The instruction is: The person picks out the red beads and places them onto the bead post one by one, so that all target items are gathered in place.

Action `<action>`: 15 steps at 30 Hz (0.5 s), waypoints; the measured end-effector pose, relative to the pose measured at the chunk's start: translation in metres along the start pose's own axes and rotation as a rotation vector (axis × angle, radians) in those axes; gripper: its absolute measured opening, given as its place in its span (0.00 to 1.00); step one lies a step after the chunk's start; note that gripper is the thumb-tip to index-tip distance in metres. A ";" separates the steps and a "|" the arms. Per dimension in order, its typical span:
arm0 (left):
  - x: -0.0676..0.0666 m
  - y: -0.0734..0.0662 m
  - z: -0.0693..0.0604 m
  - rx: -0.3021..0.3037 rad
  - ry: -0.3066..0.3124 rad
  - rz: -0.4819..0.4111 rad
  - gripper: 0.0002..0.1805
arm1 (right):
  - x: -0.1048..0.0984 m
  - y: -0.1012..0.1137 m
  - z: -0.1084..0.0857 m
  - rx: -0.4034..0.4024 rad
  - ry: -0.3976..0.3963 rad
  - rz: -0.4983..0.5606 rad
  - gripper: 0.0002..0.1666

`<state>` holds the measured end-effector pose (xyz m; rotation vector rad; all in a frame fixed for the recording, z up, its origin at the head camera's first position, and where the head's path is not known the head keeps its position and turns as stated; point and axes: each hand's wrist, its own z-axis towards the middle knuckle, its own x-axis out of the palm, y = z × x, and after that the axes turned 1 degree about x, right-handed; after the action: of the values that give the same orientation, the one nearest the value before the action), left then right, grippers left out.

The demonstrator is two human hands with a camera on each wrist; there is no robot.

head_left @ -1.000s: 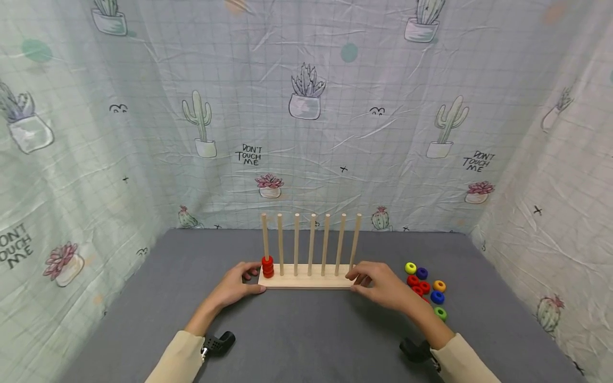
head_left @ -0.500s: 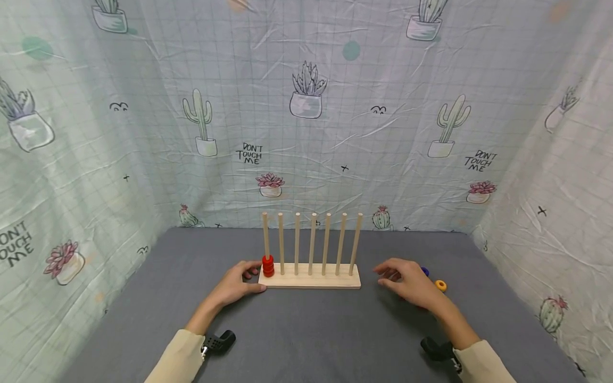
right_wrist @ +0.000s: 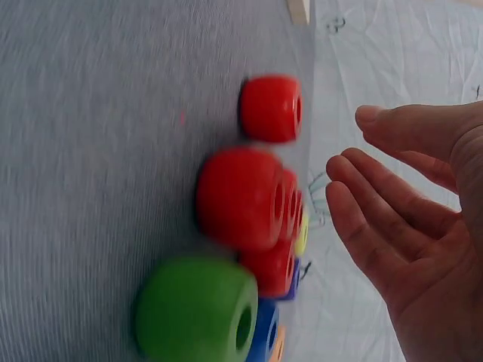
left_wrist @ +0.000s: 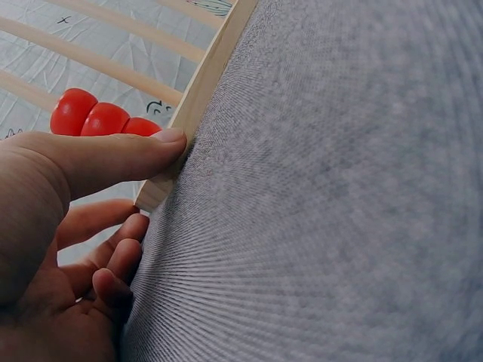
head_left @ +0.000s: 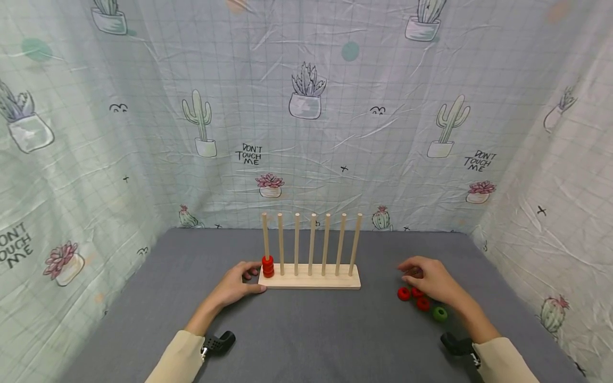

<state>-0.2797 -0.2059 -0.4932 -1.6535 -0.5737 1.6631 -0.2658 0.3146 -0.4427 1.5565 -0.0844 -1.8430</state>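
A wooden peg board (head_left: 311, 283) with a row of upright pegs stands on the table. Red beads (head_left: 267, 267) are stacked on its leftmost peg. My left hand (head_left: 231, 287) holds the board's left end, thumb (left_wrist: 162, 147) against the front edge and index finger at the corner. My right hand (head_left: 431, 277) hovers above loose beads to the right, holding nothing, its fingers (right_wrist: 370, 219) parted from the thumb. Below it lie several red beads (head_left: 404, 293) and a green bead (head_left: 440, 314). The hand hides others from the head view.
The right wrist view also shows a blue bead (right_wrist: 264, 329), a yellow bead (right_wrist: 303, 235) and an orange bead (right_wrist: 279, 345) partly behind the red and green ones. Grey cloth (head_left: 306, 335) covers the table. A cactus-print curtain (head_left: 306, 149) hangs behind and at both sides.
My right hand has moved right, from the board's right end to above the loose beads. The left hand and the board have stayed in place.
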 end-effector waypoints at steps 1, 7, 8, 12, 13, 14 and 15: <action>0.000 0.000 0.000 0.000 -0.001 0.001 0.38 | -0.002 -0.002 -0.001 0.003 0.003 -0.009 0.14; 0.000 0.001 0.001 0.005 -0.002 0.002 0.38 | -0.013 -0.010 -0.002 0.044 0.030 -0.051 0.13; 0.000 0.001 0.001 0.007 -0.002 0.003 0.38 | -0.013 -0.012 -0.002 0.052 0.034 -0.060 0.12; 0.000 0.001 0.000 0.004 0.000 0.005 0.38 | -0.015 -0.017 -0.001 0.080 0.062 -0.100 0.12; 0.000 0.001 0.000 0.004 0.000 0.005 0.38 | -0.015 -0.018 -0.001 0.083 0.067 -0.106 0.12; 0.000 0.000 0.000 0.003 0.001 0.005 0.38 | -0.015 -0.019 -0.001 0.085 0.071 -0.109 0.12; 0.000 0.000 0.000 0.002 0.001 0.005 0.38 | -0.014 -0.019 -0.002 0.087 0.076 -0.110 0.11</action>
<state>-0.2801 -0.2063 -0.4932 -1.6554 -0.5678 1.6652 -0.2731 0.3374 -0.4403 1.7201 -0.0449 -1.8842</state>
